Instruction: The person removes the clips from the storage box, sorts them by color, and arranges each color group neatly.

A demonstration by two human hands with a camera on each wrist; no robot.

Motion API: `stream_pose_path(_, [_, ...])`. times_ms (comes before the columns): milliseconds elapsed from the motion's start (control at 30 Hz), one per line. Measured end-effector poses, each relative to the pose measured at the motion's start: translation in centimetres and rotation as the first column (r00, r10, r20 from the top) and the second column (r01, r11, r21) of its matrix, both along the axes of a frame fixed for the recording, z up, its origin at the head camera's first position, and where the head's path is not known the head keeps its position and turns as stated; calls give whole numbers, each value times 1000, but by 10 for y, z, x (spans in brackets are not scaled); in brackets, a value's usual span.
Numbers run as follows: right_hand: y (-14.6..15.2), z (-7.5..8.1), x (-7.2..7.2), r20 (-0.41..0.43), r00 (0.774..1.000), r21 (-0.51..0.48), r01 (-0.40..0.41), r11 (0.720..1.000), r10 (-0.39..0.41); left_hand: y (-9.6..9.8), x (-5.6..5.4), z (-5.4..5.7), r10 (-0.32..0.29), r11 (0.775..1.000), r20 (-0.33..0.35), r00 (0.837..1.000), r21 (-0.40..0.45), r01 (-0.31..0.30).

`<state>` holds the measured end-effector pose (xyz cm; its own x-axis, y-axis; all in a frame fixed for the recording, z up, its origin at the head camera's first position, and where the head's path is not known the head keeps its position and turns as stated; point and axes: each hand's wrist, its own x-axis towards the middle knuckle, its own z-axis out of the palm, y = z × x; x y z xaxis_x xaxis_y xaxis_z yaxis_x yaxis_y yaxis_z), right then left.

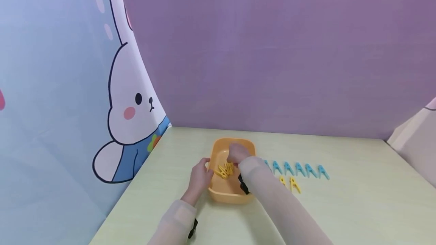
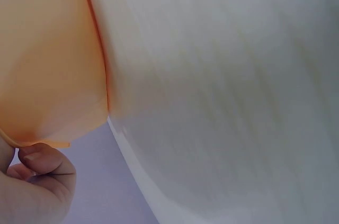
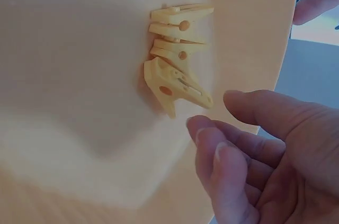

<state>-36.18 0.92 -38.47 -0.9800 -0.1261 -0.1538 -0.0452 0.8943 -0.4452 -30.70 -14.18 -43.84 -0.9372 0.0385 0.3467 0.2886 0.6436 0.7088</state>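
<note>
An orange plastic basin (image 1: 227,199) stands on the table. My left hand (image 1: 200,177) is at its left side, thumb and fingers pinching the rim, as the left wrist view also shows. Several yellow clothespins (image 3: 183,55) lie bunched on the basin's floor. Over the basin reaches my right hand (image 1: 237,153), its fingers loosely bent. In the right wrist view its thumb and fingertips are parted just beside the nearest clothespin (image 3: 165,90), with nothing between them. The right sleeve hides part of the basin's right side.
Right of the basin, several blue clothespins (image 1: 299,166) lie in a row on the pale table (image 1: 357,184). Yellow clothespins (image 1: 293,180) lie in front of them, partly behind the right sleeve. A purple backdrop (image 1: 272,56) rises at the table's far edge.
</note>
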Motion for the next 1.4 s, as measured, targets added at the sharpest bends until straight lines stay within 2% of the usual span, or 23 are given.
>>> stream_pose_path(100, [2, -6, -2, -3, 1000, 18, 7, 1000, -7, 2, 1, -1, -4, 1000, 13, 1000, 3, 4])
stream_pose_path(333, [8, -17, -4, -29, 999, 136, -17, 991, 21, 6, 1, -1, -9, 1000, 28, 1000, 15, 9])
stream_pose_path(967, [9, -18, -4, 4, 998, 181, -59, 982, 59, 4, -1, 4, 20, 1000, 38, 999, 7, -20])
stream_pose_path(1400, [6, -16, -1, 64, 997, 131, -61, 989, 53, 2, -2, 0, 25, 1000, 46, 999, 0, -25])
